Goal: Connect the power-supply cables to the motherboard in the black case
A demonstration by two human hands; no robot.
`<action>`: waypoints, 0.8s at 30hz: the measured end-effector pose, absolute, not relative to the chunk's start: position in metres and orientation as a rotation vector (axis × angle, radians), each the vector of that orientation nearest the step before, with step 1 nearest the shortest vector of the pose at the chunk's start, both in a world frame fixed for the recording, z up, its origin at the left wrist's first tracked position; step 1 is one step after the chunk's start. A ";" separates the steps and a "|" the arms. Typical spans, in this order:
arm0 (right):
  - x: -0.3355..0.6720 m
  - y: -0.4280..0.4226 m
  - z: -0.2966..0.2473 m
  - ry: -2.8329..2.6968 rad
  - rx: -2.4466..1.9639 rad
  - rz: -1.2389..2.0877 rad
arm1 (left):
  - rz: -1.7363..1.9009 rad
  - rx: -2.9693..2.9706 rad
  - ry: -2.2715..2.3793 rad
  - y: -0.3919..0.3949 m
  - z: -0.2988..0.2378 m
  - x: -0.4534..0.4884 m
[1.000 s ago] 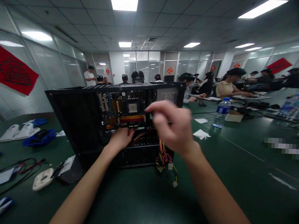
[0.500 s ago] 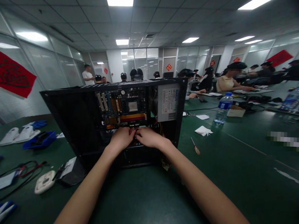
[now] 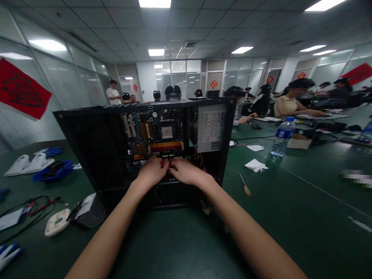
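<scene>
Inside the case (image 3: 89,151), left hand (image 3: 152,171), right hand (image 3: 187,171) still pinch red wires (image 3: 165,163), fingers (image 3: 176,165) closed.

Both hands (image 3: 169,171) meet inside open computer case (image 3: 89,151).

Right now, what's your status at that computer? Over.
Inside open computer case: left hand and right hand, meeting at red wires below motherboard. Grip hidden. Nothing across the arms; screwdriver aside on table.
</scene>
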State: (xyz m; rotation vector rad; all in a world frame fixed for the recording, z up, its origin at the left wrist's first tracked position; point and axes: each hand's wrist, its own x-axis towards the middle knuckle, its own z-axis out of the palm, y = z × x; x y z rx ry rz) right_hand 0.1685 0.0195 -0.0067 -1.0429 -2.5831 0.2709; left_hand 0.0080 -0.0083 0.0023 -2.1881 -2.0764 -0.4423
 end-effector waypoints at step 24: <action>0.170 0.016 -0.002 -2.580 -1.120 0.460 | -0.454 -2.143 -2.292 -0.008 0.007 0.006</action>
